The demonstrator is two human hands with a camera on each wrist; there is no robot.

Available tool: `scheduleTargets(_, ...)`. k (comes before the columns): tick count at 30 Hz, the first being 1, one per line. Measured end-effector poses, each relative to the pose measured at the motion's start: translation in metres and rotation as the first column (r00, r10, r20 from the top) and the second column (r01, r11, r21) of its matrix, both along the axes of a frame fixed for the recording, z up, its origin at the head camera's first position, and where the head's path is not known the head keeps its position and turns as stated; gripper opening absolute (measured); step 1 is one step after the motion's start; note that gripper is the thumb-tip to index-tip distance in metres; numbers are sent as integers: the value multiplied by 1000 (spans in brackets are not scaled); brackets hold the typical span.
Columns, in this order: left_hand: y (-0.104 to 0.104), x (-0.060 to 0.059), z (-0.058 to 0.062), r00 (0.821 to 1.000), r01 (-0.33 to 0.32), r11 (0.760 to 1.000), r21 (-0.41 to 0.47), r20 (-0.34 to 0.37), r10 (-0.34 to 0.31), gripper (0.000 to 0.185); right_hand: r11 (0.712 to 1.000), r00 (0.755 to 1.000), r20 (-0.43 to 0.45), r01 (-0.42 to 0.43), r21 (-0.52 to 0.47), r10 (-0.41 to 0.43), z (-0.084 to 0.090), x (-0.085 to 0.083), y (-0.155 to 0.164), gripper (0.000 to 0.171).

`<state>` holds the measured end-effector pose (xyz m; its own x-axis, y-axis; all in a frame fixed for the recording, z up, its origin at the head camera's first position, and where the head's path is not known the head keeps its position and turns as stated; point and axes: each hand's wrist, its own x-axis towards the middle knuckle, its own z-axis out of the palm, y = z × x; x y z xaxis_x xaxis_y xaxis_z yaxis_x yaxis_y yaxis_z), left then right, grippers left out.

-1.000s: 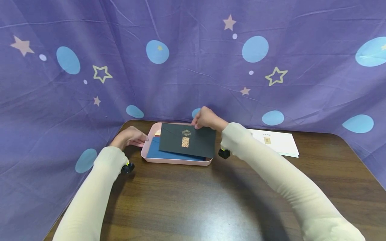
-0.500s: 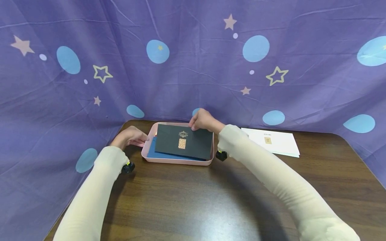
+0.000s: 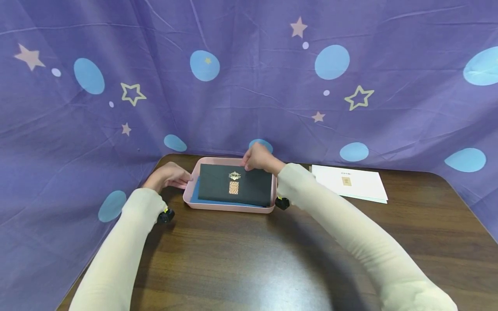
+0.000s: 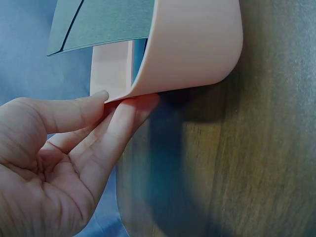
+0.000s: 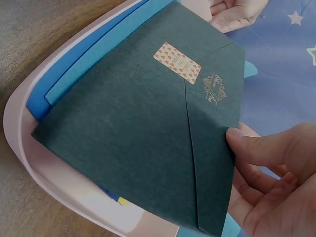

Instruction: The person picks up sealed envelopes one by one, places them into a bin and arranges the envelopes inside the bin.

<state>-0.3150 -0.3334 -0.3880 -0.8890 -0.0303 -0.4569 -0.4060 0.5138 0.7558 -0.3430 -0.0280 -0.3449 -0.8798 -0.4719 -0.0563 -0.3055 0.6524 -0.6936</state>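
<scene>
My right hand (image 3: 258, 157) pinches the far edge of a dark green envelope (image 5: 133, 118), thumb on top and fingers beneath. The envelope bears a gold print and a small patterned sticker (image 5: 177, 62). It is over a pink tray (image 3: 229, 208), on or just above blue envelopes (image 5: 74, 69) lying inside. At the tray's left end, my left hand (image 4: 64, 148) pinches the rim between thumb and fingers, as the left wrist view shows. What lies under the green envelope is mostly hidden; a bit of yellow (image 5: 123, 201) peeks out in the right wrist view.
White envelopes (image 3: 362, 185) lie on the wooden table (image 3: 241, 259) to the right, partly behind my right sleeve. A purple curtain (image 3: 249, 86) with stars and dots hangs right behind the table and along its left side.
The green envelope has moved left and toward me, lowering over the tray with my right hand. More of the white envelopes shows. My left hand stays at the rim.
</scene>
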Motion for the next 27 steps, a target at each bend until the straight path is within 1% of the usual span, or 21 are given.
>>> scheduleTargets(3, -1, 0, 1, 1000, 4, 1000, 6, -1, -4, 32, 1000, 999, -35, 12, 23, -11, -3, 0, -2, 16)
scheduleTargets(6, -1, 0, 1, 1000, 5, 1000, 9, 0, -5, 31, 997, 996, -80, 40, 65, -35, -6, -1, -3, 15)
scheduleTargets(10, -1, 0, 1, 1000, 1, 1000, 12, 0, -1, 32, 992, 992, -114, 72, 100, -60, -10, 0, -5, 15)
scheduleTargets(17, -1, 1, 0, 1000, -2, 1000, 16, -7, 2, 31, 994, 991, -119, 72, 85, -62, -19, 0, -4, 20)
scheduleTargets(24, -2, -1, -2, 1000, 3, 1000, 9, -6, -3, 30, 988, 993, -110, 55, 144, -39, -25, -1, -4, 25)
scheduleTargets(27, -1, -1, -2, 1000, 1, 1000, 5, -6, -1, 32, 984, 992, -126, 53, 173, -32, -29, -2, -4, 23)
